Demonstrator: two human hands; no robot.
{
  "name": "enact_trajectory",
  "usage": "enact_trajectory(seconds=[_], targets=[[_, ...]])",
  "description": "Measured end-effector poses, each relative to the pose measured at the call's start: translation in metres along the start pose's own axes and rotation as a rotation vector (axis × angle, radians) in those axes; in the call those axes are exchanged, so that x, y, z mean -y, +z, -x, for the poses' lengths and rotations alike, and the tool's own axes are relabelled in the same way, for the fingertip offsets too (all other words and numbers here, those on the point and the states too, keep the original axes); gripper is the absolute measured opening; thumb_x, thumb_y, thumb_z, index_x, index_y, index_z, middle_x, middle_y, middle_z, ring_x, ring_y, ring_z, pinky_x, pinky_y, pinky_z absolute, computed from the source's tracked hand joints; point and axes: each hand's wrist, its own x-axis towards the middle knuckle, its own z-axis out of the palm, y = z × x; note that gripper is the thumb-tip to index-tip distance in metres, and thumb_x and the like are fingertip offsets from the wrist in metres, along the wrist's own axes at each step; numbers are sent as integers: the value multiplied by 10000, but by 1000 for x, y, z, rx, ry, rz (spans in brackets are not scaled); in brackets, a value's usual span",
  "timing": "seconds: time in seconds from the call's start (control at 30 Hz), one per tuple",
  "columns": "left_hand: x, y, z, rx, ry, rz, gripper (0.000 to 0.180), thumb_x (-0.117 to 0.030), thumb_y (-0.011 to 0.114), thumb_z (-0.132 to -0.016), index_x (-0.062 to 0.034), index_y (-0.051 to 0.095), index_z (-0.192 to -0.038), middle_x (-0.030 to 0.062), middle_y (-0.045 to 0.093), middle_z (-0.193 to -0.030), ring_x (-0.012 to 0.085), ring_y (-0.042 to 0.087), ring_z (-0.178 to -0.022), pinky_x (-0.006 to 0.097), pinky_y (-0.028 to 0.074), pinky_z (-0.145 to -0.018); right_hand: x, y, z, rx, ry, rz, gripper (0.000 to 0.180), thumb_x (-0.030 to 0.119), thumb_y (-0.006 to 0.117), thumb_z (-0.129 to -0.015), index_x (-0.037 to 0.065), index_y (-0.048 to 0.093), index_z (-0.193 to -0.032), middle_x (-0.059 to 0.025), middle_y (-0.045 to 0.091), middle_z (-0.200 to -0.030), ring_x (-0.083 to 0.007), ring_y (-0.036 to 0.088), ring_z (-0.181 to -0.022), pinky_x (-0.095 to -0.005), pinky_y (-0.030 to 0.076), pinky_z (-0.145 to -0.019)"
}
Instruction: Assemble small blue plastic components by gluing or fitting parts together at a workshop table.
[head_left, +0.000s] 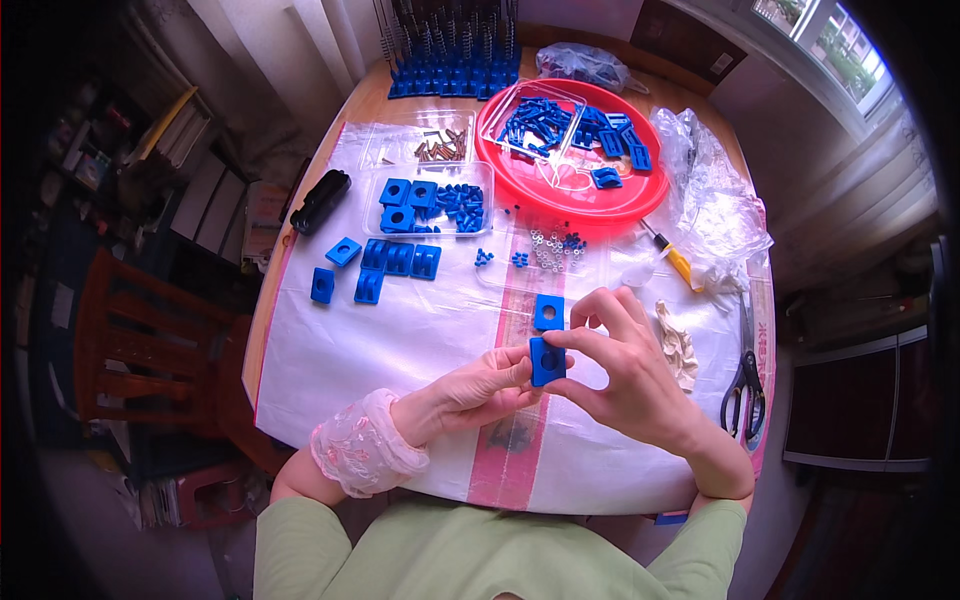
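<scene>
Between my two hands, above the near part of the table, is a blue square block with a round hole (547,363). My left hand (478,388) pinches its left side with thumb and fingers. Thumb and index finger of my right hand (625,370) grip it at the top and lower right. Just beyond it, a second blue holed block (548,312) lies on the white cloth. Farther left sit several loose blue blocks (397,258), some with curved ridges facing up. Small white rings (550,250) and tiny blue pieces (484,258) are scattered ahead of my hands.
A clear box (428,232) holds blue blocks and small parts; another (400,130) has brass screws. The red tray (650,185) carries blue pieces. On the right are a yellow-handled screwdriver (680,262), crumpled plastic (715,200), scissors (743,395) and pale gloves (675,345). A black case (321,200) lies left.
</scene>
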Motion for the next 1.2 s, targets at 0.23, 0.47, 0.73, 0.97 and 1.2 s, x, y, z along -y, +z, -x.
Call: enact_trajectory(seconds=[0.23, 0.47, 0.73, 0.97, 1.2], targets=[[1, -4, -1, 7, -7, 8, 540, -256, 724, -869, -101, 526, -1347, 39, 596, -1304, 110, 564, -1188, 238, 478, -995, 0, 1, 1, 0, -2, 9, 382, 97, 805, -663, 62, 670, -1018, -93, 532, -1014, -284, 507, -990, -408, 429, -868], [1, -3, -1, 20, 1, 25, 533, -251, 731, -862, -102, 536, -1335, 37, 599, -1292, 100, 569, -1172, 225, 481, -997, 1, 0, 1, -7, -5, 5, 374, 105, 802, -665, 63, 674, -1014, -91, 530, -1012, -281, 503, -989, -409, 427, -870], [0, -1, -1, 4, -14, 38, 559, -255, 741, -857, -101, 523, -1349, 40, 599, -1290, 104, 575, -1159, 228, 490, -982, 0, 0, 2, -14, -14, 16, 353, 118, 798, -675, 66, 686, -1006, -85, 533, -1014, -274, 497, -974, -411, 423, -875], [0, -4, -1, 5, -6, 7, 598, -267, 763, -840, -99, 514, -1357, 43, 597, -1290, 100, 588, -1131, 224, 509, -947, -1, 0, 3, -18, -21, 11, 359, 122, 800, -678, 66, 693, -1016, -81, 535, -1013, -271, 494, -971, -407, 413, -871], [1, -7, -2, 0, -17, 20, 596, -246, 771, -837, -92, 513, -1352, 51, 598, -1284, 101, 598, -1103, 221, 523, -927, 0, -1, 2, -25, -39, 11, 374, 127, 803, -673, 61, 692, -1024, -83, 534, -1010, -269, 497, -969, -404, 410, -843]])
